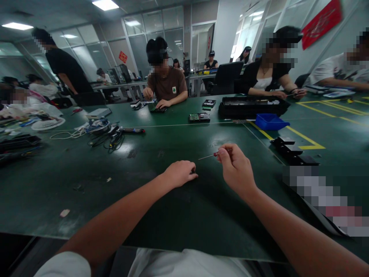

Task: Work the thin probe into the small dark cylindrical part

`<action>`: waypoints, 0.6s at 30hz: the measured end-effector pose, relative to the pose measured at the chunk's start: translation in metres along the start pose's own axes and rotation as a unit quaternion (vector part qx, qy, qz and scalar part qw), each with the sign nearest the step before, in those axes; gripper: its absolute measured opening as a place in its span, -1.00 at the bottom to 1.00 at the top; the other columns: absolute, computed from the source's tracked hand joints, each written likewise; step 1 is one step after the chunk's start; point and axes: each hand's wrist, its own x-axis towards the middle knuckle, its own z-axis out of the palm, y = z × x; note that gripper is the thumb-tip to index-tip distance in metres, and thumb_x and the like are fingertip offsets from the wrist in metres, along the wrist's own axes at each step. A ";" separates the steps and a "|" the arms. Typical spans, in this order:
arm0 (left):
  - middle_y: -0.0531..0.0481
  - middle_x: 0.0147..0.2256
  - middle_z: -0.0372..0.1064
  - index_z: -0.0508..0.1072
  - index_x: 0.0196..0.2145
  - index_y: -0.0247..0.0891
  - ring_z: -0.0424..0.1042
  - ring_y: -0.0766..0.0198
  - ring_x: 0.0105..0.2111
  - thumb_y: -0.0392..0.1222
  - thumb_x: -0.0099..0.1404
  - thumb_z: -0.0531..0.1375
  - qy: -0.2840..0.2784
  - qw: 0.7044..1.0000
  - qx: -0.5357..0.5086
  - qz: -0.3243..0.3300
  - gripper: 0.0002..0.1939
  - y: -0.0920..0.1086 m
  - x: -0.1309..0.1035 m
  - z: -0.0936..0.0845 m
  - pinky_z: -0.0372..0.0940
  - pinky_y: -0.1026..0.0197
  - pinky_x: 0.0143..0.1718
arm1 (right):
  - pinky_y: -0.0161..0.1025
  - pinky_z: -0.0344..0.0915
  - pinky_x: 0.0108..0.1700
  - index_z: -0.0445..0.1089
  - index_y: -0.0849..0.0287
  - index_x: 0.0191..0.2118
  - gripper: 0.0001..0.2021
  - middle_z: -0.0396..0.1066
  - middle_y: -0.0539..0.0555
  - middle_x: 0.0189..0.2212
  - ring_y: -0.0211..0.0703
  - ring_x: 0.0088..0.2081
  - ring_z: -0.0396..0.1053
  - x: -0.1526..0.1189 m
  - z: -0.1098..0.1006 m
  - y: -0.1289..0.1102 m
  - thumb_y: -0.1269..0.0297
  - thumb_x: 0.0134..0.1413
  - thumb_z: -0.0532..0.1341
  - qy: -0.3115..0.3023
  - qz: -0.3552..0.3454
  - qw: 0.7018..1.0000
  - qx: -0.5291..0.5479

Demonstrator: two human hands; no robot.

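Note:
My right hand (235,167) is closed round the handle of a thin screwdriver (208,156), whose shaft points left over the green table (173,215). Just left of the screwdriver's tip, my left hand (182,174) rests low at the table with curled fingers pressed together. Something small and dark (193,171) shows between its thumb and fingers, too small to name. The tip and the left hand are apart.
A blue scoop-like tray (271,122) and black brackets (294,152) lie to the right. Hard drives (199,117) sit ahead, beside a long black housing (253,107). Tangled cables (108,134) and a pen-like tool (133,130) lie left. A person (167,84) works opposite.

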 end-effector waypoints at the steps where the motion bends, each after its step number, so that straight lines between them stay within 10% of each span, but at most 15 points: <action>1: -0.13 -0.19 0.46 0.49 -0.18 -0.24 0.45 0.06 -0.20 0.00 0.32 0.21 0.005 1.000 -0.002 -0.005 -0.74 -0.004 -0.002 -0.002 0.26 0.15 -0.27 | -0.13 0.29 -0.30 0.31 0.11 -0.18 -0.81 0.45 0.06 -0.39 -0.10 -0.36 0.43 0.000 0.000 0.000 0.14 0.35 0.04 0.000 0.002 1.000 0.000; 9: -0.04 -0.31 0.45 0.46 -0.20 -0.24 0.40 0.26 -0.44 0.06 0.27 0.22 0.074 0.964 -0.224 -0.121 -0.69 -0.059 -0.036 -0.036 0.19 0.24 -0.42 | -0.14 0.27 -0.31 0.32 0.11 -0.19 -0.80 0.45 0.05 -0.42 -0.11 -0.38 0.42 0.001 0.001 0.003 0.13 0.34 0.05 0.002 0.004 1.000 -0.008; 15: 0.09 -0.32 0.39 0.44 -0.09 -0.26 0.24 0.46 -0.47 -0.10 0.32 0.18 0.259 0.796 -0.471 -0.279 -0.74 -0.143 -0.105 -0.074 0.02 0.38 -0.49 | -0.14 0.27 -0.32 0.33 0.11 -0.18 -0.79 0.45 0.06 -0.41 -0.09 -0.38 0.43 0.000 0.001 0.005 0.12 0.35 0.05 -0.006 0.002 1.000 -0.007; 18: 0.17 -0.47 0.27 0.34 -0.21 -0.27 0.17 0.51 -0.48 -0.12 0.48 -0.07 0.360 0.753 -0.431 -0.342 -0.75 -0.185 -0.153 -0.097 0.06 0.39 -0.38 | -0.14 0.27 -0.32 0.33 0.11 -0.18 -0.79 0.46 0.07 -0.40 -0.08 -0.37 0.44 0.000 0.002 0.006 0.12 0.35 0.04 -0.009 0.002 1.000 -0.009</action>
